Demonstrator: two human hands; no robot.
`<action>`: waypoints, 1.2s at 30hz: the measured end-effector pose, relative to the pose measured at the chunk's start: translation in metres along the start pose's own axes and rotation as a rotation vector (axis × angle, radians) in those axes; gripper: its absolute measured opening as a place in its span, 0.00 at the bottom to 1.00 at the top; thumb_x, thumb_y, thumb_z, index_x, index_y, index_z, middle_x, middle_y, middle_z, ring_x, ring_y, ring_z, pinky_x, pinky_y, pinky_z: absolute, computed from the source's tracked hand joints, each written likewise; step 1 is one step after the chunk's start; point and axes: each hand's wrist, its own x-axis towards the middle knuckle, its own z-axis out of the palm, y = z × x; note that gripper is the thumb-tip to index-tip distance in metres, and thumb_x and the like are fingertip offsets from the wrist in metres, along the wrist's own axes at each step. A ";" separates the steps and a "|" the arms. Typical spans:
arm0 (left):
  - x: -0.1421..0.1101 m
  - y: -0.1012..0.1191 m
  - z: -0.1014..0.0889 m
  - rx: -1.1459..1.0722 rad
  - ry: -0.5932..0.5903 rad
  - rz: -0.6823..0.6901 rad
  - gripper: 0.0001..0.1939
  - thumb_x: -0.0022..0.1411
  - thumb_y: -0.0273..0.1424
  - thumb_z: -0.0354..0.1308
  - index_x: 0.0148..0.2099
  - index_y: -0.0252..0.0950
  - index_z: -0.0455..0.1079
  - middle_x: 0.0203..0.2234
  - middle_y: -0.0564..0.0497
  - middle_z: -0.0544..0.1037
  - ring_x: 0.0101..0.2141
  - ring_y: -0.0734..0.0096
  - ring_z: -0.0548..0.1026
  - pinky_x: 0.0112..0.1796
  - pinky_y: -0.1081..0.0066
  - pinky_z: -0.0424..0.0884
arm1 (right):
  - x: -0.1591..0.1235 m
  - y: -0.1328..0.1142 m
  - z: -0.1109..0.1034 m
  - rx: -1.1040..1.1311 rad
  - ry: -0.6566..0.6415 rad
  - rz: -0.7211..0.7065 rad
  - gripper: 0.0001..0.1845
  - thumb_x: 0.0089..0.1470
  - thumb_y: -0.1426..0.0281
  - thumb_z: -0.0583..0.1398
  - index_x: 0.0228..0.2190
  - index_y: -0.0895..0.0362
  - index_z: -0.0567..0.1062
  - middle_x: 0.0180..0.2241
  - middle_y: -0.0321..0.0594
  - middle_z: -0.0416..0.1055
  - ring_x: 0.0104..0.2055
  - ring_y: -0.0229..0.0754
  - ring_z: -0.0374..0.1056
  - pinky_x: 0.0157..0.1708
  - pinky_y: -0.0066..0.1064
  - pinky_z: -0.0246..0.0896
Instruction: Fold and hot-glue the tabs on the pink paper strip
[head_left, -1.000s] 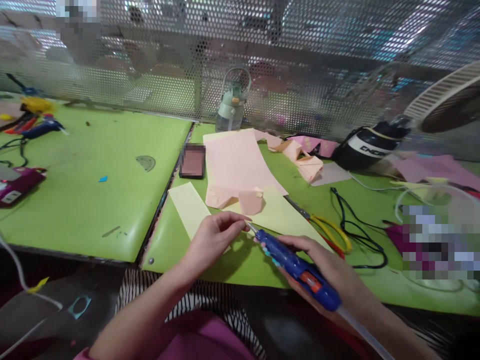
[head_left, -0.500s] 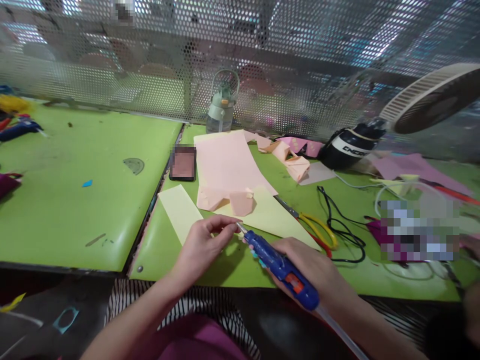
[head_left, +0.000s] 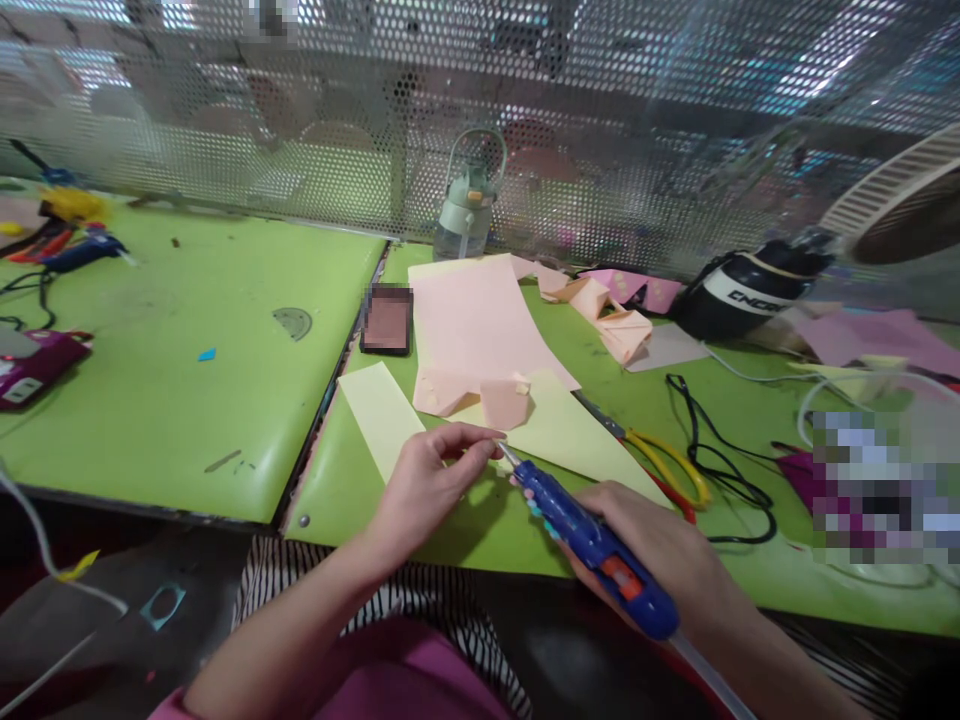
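My right hand (head_left: 660, 555) grips a blue hot-glue gun (head_left: 592, 545), its metal nozzle pointing up and left. My left hand (head_left: 431, 480) is pinched closed right at the nozzle tip, over the near edge of a pale yellow sheet (head_left: 562, 430); what the fingertips hold is too small to make out. Just beyond lies a pink paper sheet (head_left: 472, 325) with folded pink pieces (head_left: 506, 400) at its near end. A pale yellow strip (head_left: 379, 410) lies to the left of my left hand.
Yellow-handled scissors (head_left: 660, 460) and a black cable (head_left: 720, 470) lie right of the yellow sheet. A water bottle (head_left: 465, 205) stands by the perforated metal screen (head_left: 300, 130). Crumpled pink paper (head_left: 611, 320), a black container (head_left: 742, 290) and another glue gun (head_left: 79, 255) are farther off.
The view swung left and back right again. Both hands keep the same pose, the left pinched at the glue gun's nozzle.
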 end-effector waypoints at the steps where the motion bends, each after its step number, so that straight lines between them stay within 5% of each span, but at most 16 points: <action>1: 0.000 0.000 0.000 -0.005 0.000 0.000 0.09 0.62 0.32 0.57 0.40 0.34 0.76 0.33 0.48 0.81 0.35 0.69 0.77 0.38 0.71 0.72 | 0.000 0.000 0.000 -0.003 -0.003 -0.001 0.08 0.55 0.71 0.58 0.39 0.51 0.68 0.29 0.36 0.72 0.29 0.42 0.71 0.28 0.32 0.64; 7: -0.001 -0.002 0.000 -0.028 -0.007 0.001 0.08 0.62 0.31 0.57 0.40 0.34 0.76 0.33 0.49 0.81 0.34 0.70 0.77 0.37 0.71 0.72 | 0.005 -0.002 -0.002 0.007 0.065 -0.065 0.08 0.55 0.72 0.58 0.39 0.52 0.68 0.26 0.33 0.70 0.26 0.39 0.68 0.25 0.29 0.61; 36: -0.001 -0.007 0.003 -0.092 -0.029 -0.035 0.08 0.62 0.32 0.58 0.37 0.34 0.77 0.32 0.48 0.81 0.33 0.72 0.75 0.38 0.72 0.70 | 0.001 -0.008 0.002 -0.014 0.137 0.066 0.02 0.55 0.68 0.55 0.30 0.52 0.66 0.21 0.34 0.68 0.21 0.39 0.65 0.24 0.30 0.56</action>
